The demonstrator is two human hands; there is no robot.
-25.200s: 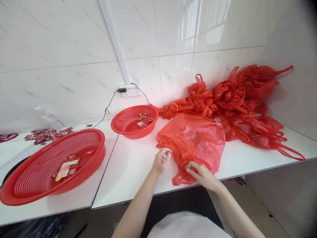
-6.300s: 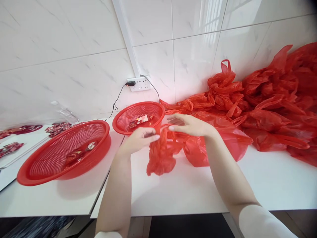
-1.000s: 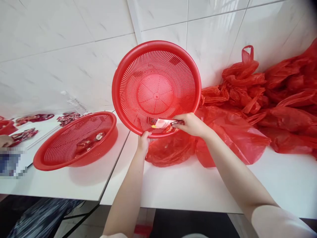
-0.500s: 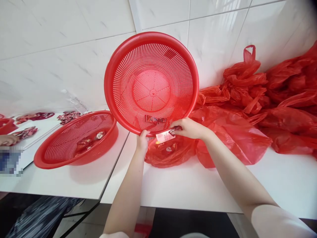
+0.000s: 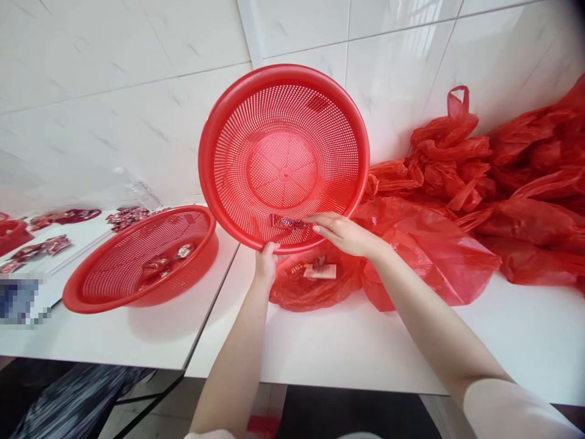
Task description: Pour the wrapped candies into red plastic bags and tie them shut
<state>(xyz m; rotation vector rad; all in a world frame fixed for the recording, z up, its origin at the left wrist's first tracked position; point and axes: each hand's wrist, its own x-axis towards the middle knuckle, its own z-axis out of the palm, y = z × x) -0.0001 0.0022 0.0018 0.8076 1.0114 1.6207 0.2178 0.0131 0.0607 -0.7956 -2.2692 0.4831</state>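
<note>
My left hand grips the lower rim of a small red perforated basket, tipped up so its inside faces me. My right hand reaches into the basket's lower edge, its fingertips touching a small wrapped candy that lies there; I cannot tell whether they pinch it. Right below the basket, an open red plastic bag rests on the white counter with a pale packet and other sweets inside.
A larger red basket with a few wrapped sweets sits at the left. A heap of crumpled red plastic bags fills the right along the tiled wall. More red wrappers lie at the far left.
The pale packet my right hand held at the basket's rim now lies in the bag below. My right hand has moved back up to the candy in the basket.
</note>
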